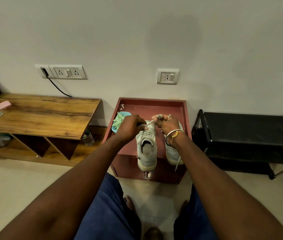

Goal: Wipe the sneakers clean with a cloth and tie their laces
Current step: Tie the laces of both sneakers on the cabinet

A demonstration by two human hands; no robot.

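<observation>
Now my left hand (131, 126) pinching grey lace (146, 125), right hand (169, 124) gripping its loop, above pale grey-green sneaker (146, 148) standing on maroon wooden bench (154, 108). Risk: uneven pull slips loop free, knot collapses.

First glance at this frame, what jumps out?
Dead centre, the left hand and right hand pinch the grey lace above one pale grey sneaker on the maroon tray-topped cabinet. A second pale grey sneaker sits to its right, lace dangling off the front edge; a teal bowl holding a green cloth sits at the tray's left.
</observation>
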